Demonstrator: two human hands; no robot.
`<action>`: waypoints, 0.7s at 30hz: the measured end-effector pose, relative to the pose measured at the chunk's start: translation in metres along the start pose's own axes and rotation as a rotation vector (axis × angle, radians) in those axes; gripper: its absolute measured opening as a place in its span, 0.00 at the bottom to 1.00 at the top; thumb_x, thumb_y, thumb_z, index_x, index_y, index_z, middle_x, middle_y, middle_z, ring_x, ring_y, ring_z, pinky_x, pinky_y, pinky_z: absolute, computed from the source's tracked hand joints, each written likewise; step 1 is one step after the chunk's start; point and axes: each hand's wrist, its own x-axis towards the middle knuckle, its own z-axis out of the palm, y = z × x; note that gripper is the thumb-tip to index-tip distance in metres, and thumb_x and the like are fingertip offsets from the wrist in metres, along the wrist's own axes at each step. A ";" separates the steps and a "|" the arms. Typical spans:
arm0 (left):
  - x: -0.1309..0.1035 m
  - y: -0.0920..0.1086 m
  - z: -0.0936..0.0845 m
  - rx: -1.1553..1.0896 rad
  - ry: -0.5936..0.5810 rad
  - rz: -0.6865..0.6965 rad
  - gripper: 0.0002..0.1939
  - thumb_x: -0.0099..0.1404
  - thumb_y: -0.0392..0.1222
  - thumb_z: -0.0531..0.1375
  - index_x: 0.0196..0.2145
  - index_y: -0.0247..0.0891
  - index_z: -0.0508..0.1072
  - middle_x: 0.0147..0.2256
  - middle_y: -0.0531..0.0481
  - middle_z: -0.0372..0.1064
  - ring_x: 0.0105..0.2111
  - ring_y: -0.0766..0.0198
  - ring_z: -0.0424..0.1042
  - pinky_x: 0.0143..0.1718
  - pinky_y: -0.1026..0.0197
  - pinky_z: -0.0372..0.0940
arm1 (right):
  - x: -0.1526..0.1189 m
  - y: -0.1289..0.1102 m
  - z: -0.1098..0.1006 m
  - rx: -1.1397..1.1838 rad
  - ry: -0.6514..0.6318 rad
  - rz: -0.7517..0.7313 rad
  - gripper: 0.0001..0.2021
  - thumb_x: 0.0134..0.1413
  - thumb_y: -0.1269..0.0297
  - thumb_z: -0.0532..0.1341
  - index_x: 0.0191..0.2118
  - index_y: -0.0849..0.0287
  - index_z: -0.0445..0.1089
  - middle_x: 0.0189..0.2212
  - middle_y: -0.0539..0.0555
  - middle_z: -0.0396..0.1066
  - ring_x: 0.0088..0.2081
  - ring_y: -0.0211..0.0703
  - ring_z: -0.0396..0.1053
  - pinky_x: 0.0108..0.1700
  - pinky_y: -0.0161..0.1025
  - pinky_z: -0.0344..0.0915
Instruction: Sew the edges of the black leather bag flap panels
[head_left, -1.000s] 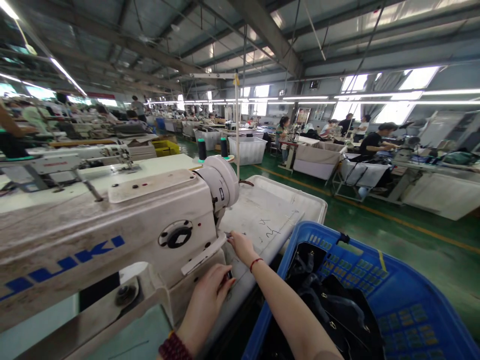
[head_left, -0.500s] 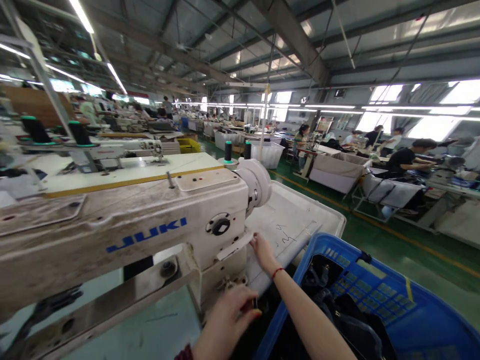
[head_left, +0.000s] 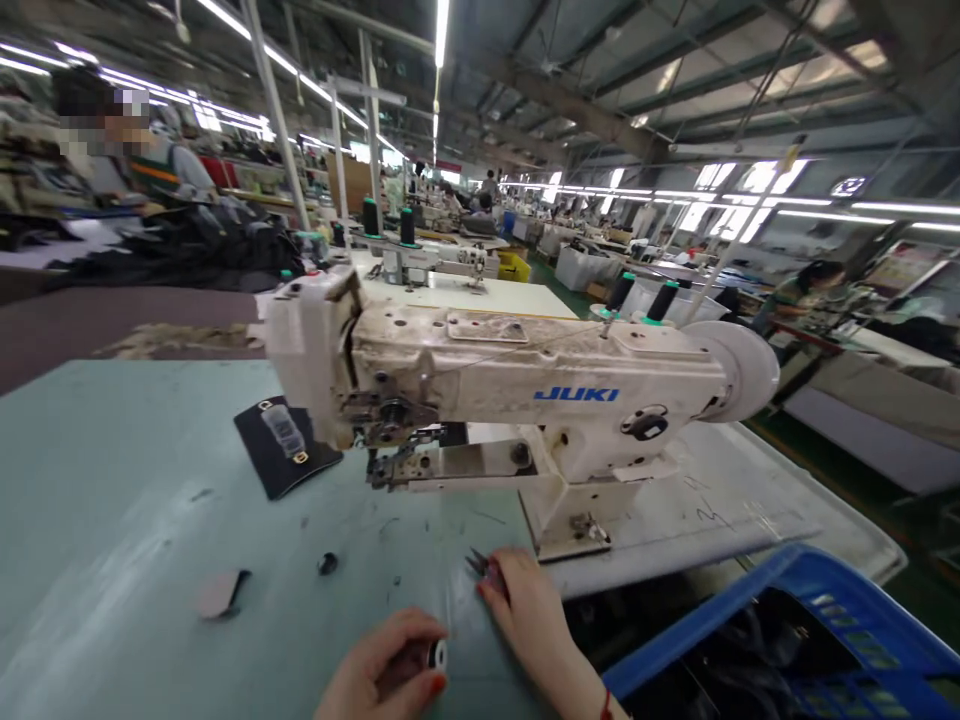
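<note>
My left hand (head_left: 390, 665) pinches a small bobbin (head_left: 438, 655) with a white face, low over the pale green table (head_left: 270, 640). To its right, my right hand (head_left: 525, 605) holds small thread snips (head_left: 478, 564), their blades pointing up and left. Behind both hands stands a white JUKI sewing machine (head_left: 487, 370). A black fabric piece (head_left: 285, 445) with a clear strip and gold-coloured fittings lies left of the machine's needle end. Nearer me on the table are a small round dark part (head_left: 327, 564) and a pale scrap (head_left: 219, 594).
A blue basket (head_left: 705, 615) with dark items stands at the lower right. Thread cones (head_left: 621, 292) rise behind the machine. Another person (head_left: 161, 160) sits at the upper left beside piled dark fabric (head_left: 202, 245).
The view has swung left. My right hand has left the handwheel end of the machine and now holds snips over the table. My left hand still holds the bobbin, now above the tabletop.
</note>
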 end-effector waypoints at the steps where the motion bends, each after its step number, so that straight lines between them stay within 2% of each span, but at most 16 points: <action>1: -0.004 0.002 -0.007 0.001 0.011 0.010 0.15 0.57 0.54 0.67 0.37 0.43 0.81 0.34 0.47 0.74 0.34 0.58 0.72 0.36 0.62 0.68 | 0.009 -0.015 0.001 0.003 0.018 -0.011 0.11 0.54 0.71 0.60 0.44 0.64 0.71 0.46 0.59 0.67 0.53 0.52 0.63 0.59 0.52 0.60; 2: -0.008 0.005 -0.016 0.013 0.025 0.017 0.14 0.58 0.53 0.66 0.37 0.43 0.80 0.34 0.48 0.74 0.34 0.59 0.72 0.36 0.63 0.68 | 0.013 -0.028 0.001 0.002 0.033 -0.030 0.12 0.56 0.70 0.59 0.46 0.64 0.70 0.49 0.59 0.65 0.54 0.51 0.62 0.61 0.51 0.59; 3: -0.012 0.007 -0.025 0.033 0.048 0.018 0.13 0.59 0.52 0.66 0.37 0.43 0.80 0.34 0.48 0.74 0.34 0.59 0.72 0.37 0.63 0.69 | 0.013 -0.040 0.002 0.027 0.031 -0.042 0.14 0.59 0.68 0.56 0.50 0.63 0.69 0.52 0.59 0.64 0.52 0.47 0.65 0.60 0.49 0.61; 4: -0.016 0.009 -0.035 0.058 0.081 0.016 0.13 0.59 0.51 0.66 0.38 0.43 0.80 0.35 0.48 0.75 0.34 0.59 0.73 0.37 0.63 0.69 | 0.009 -0.052 0.004 0.100 -0.014 -0.045 0.17 0.63 0.66 0.52 0.56 0.61 0.65 0.54 0.59 0.62 0.47 0.42 0.68 0.54 0.44 0.67; 5: -0.020 0.010 -0.045 0.083 0.124 0.018 0.13 0.59 0.51 0.66 0.39 0.43 0.80 0.35 0.47 0.76 0.35 0.58 0.73 0.38 0.62 0.69 | 0.001 -0.063 0.008 0.219 -0.106 -0.040 0.20 0.66 0.63 0.48 0.62 0.58 0.59 0.56 0.59 0.60 0.39 0.36 0.71 0.45 0.39 0.71; 7: -0.028 0.012 -0.061 0.106 0.243 0.032 0.15 0.57 0.52 0.67 0.39 0.42 0.80 0.36 0.47 0.78 0.36 0.56 0.74 0.39 0.61 0.70 | -0.021 -0.085 0.025 0.527 -0.373 -0.019 0.27 0.67 0.59 0.46 0.69 0.51 0.43 0.60 0.61 0.54 0.28 0.29 0.69 0.27 0.30 0.67; 8: -0.032 0.012 -0.067 0.096 0.290 0.030 0.17 0.56 0.53 0.68 0.39 0.41 0.80 0.36 0.46 0.78 0.37 0.55 0.74 0.40 0.60 0.70 | -0.032 -0.094 0.038 0.668 -0.485 -0.016 0.30 0.66 0.58 0.48 0.70 0.49 0.37 0.61 0.62 0.52 0.26 0.28 0.69 0.22 0.28 0.64; 9: -0.036 0.012 -0.072 0.067 0.321 0.018 0.18 0.54 0.54 0.69 0.38 0.40 0.80 0.36 0.46 0.78 0.37 0.55 0.74 0.39 0.59 0.70 | -0.041 -0.103 0.052 0.764 -0.538 -0.040 0.33 0.64 0.59 0.50 0.70 0.48 0.34 0.60 0.62 0.53 0.27 0.29 0.70 0.22 0.26 0.62; 10: -0.040 0.013 -0.075 0.017 0.339 -0.005 0.19 0.53 0.55 0.69 0.38 0.40 0.80 0.35 0.46 0.79 0.36 0.54 0.75 0.39 0.59 0.70 | -0.048 -0.111 0.068 0.791 -0.511 -0.102 0.35 0.61 0.62 0.52 0.69 0.50 0.35 0.56 0.60 0.59 0.28 0.29 0.70 0.23 0.25 0.63; 12: -0.048 0.015 -0.080 -0.130 0.328 -0.067 0.20 0.52 0.56 0.70 0.37 0.39 0.80 0.35 0.46 0.79 0.36 0.54 0.75 0.39 0.58 0.70 | -0.055 -0.125 0.095 0.694 -0.277 -0.303 0.32 0.60 0.66 0.54 0.68 0.52 0.44 0.42 0.54 0.67 0.31 0.31 0.69 0.30 0.26 0.65; 14: -0.057 0.019 -0.081 -0.317 0.291 -0.128 0.20 0.53 0.55 0.70 0.36 0.38 0.80 0.34 0.46 0.79 0.36 0.56 0.75 0.40 0.59 0.69 | -0.053 -0.136 0.110 0.463 -0.010 -0.518 0.25 0.61 0.68 0.55 0.63 0.53 0.54 0.32 0.50 0.66 0.32 0.32 0.66 0.34 0.28 0.63; 16: -0.067 0.023 -0.083 -0.508 0.249 -0.188 0.18 0.54 0.54 0.70 0.36 0.37 0.80 0.34 0.47 0.77 0.35 0.59 0.73 0.40 0.60 0.68 | -0.049 -0.146 0.112 0.260 0.166 -0.653 0.17 0.63 0.68 0.55 0.57 0.54 0.61 0.31 0.51 0.66 0.33 0.34 0.63 0.35 0.29 0.59; 18: -0.077 0.027 -0.087 -0.676 0.194 -0.257 0.17 0.55 0.52 0.70 0.36 0.37 0.80 0.34 0.48 0.76 0.35 0.61 0.72 0.40 0.61 0.67 | -0.046 -0.156 0.105 0.183 0.204 -0.704 0.12 0.65 0.67 0.55 0.53 0.55 0.66 0.31 0.52 0.66 0.34 0.34 0.62 0.36 0.30 0.57; 19: -0.082 0.029 -0.090 -0.744 0.167 -0.292 0.16 0.54 0.51 0.71 0.36 0.38 0.80 0.33 0.48 0.75 0.36 0.62 0.71 0.40 0.61 0.67 | -0.046 -0.160 0.100 0.180 0.179 -0.712 0.11 0.67 0.67 0.54 0.51 0.56 0.67 0.31 0.52 0.66 0.35 0.34 0.61 0.36 0.30 0.57; 21: -0.090 0.032 -0.099 -0.837 0.113 -0.354 0.15 0.53 0.50 0.72 0.35 0.38 0.81 0.33 0.49 0.74 0.35 0.63 0.71 0.38 0.63 0.67 | -0.047 -0.169 0.089 0.194 0.053 -0.694 0.11 0.68 0.65 0.54 0.49 0.56 0.71 0.31 0.52 0.65 0.36 0.33 0.61 0.37 0.29 0.56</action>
